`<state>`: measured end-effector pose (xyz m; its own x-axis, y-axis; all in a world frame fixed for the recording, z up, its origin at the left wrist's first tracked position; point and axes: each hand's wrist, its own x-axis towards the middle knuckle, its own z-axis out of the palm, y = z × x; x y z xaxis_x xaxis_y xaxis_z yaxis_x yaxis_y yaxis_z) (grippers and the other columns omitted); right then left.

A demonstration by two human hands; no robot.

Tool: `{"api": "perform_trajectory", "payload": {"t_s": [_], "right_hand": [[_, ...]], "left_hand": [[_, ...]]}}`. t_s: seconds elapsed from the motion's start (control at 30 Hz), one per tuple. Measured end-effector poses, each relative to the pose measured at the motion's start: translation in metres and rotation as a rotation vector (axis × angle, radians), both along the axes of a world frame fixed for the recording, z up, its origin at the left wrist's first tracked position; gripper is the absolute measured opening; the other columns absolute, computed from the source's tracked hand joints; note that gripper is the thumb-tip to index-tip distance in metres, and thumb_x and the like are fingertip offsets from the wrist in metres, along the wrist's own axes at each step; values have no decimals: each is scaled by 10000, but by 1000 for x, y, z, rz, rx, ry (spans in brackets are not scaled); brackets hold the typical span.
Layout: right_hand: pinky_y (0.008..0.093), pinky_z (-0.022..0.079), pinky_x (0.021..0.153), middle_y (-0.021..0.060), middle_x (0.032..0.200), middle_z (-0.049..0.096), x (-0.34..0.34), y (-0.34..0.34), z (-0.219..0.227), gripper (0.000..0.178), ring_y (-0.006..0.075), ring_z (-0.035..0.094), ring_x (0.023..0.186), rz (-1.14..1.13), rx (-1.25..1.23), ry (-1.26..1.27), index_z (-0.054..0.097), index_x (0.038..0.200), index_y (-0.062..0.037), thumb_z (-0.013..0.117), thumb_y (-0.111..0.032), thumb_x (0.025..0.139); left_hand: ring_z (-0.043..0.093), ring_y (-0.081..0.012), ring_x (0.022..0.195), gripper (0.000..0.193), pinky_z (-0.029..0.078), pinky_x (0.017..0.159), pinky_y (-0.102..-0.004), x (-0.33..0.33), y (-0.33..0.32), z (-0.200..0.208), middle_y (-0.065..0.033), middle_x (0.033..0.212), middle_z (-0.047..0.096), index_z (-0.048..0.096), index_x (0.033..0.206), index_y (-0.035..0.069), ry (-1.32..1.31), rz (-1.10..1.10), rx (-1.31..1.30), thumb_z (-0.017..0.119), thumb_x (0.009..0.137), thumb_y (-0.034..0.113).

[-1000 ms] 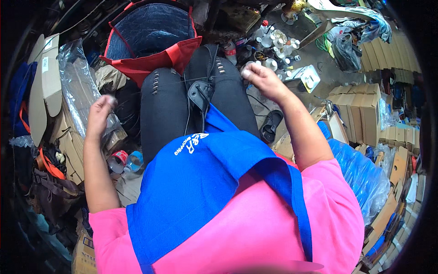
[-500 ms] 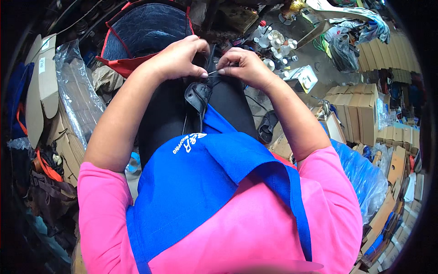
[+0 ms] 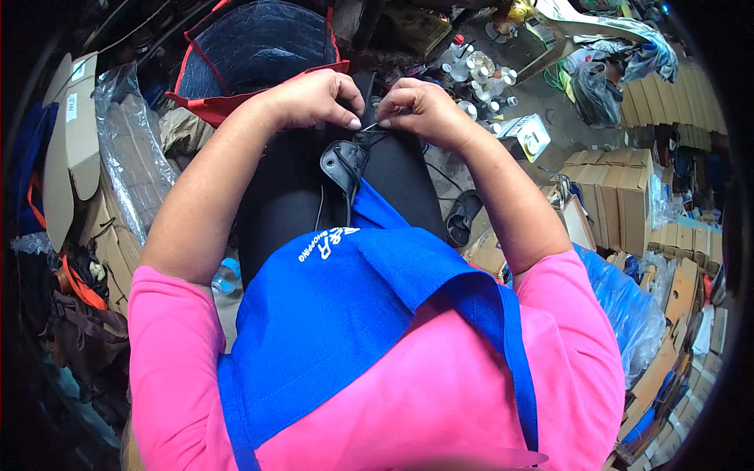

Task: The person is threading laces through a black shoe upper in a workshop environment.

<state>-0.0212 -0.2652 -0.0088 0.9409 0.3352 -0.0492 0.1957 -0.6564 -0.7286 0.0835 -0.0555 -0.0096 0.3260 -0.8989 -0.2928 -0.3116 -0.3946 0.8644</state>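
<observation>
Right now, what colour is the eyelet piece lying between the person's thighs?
The eyelet piece is black; the head view shows it best.

A second ago my remote view had the hands spread wide; now I see the left hand [image 3: 322, 100] and right hand [image 3: 424, 112] drawn in near the black shoe [image 3: 342, 162], fingers close together at a thin pale strand [image 3: 371, 125]. The left forearm [image 3: 195, 192] has swung across the lower front of the red bag [image 3: 206, 108] and hides the red-labelled bottle.

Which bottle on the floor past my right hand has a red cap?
The clear bottle at the group's far edge; no other visible cap there looks red.
</observation>
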Motion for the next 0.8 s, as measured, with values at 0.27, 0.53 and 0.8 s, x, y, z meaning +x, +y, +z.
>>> {"api": "perform_trajectory", "payload": {"t_s": [0.27, 0.53, 0.8], "right_hand": [[260, 472, 691, 0, 785, 599, -10, 12, -8, 108, 93, 570, 748, -65, 157, 93, 691, 858, -74, 747, -92, 768], [303, 506, 641, 54, 786, 615, -33, 19, -12, 123, 188, 630, 702, -155, 125, -85, 710, 883, -128, 739, -147, 765], [371, 517, 658, 82, 822, 612, -38, 22, -1, 180, 282, 627, 761, -37, -114, -254, 713, 934, -159, 698, -136, 756]], "left_hand": [[577, -117, 820, 233, 458, 785, -277, 2, 5, -18, -11, 867, 603, 676, 930, 9, 238, 40, -82, 757, 758, 144], [600, -118, 893, 268, 463, 853, -277, 3, 10, -16, -45, 989, 665, 674, 1075, 7, 348, -29, -57, 675, 828, 109], [594, -145, 959, 360, 441, 909, -270, 3, 9, -13, -50, 1013, 658, 634, 1194, 37, 262, -132, 2, 619, 836, 67]]}}
